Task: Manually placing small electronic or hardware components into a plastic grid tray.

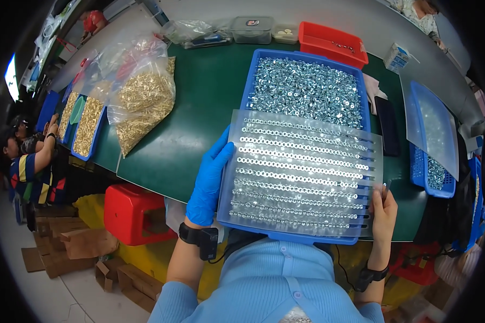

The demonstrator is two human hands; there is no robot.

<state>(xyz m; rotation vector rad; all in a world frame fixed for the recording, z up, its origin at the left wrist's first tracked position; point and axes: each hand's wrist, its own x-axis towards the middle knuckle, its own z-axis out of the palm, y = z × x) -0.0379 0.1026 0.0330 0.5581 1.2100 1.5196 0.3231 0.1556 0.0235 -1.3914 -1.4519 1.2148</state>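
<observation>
A translucent plastic plate lies tilted across the near part of a blue tray. Rows of small silvery ring-shaped metal pieces line its slots. My left hand, in a blue glove, grips the plate's left edge, thumb on top and fingers partly hidden beneath. At the right edge, my bare right hand has its fingers closed against the plate. Something small and dark shows by its fingertips, too small to name. Loose silvery metal pieces fill the tray beyond the plate.
On the green table stand a bag of brass-coloured pieces, a red tray and a dark phone-like slab. At right, another plate rests over a blue basket. A co-worker's hand is at far left, beyond a red stool.
</observation>
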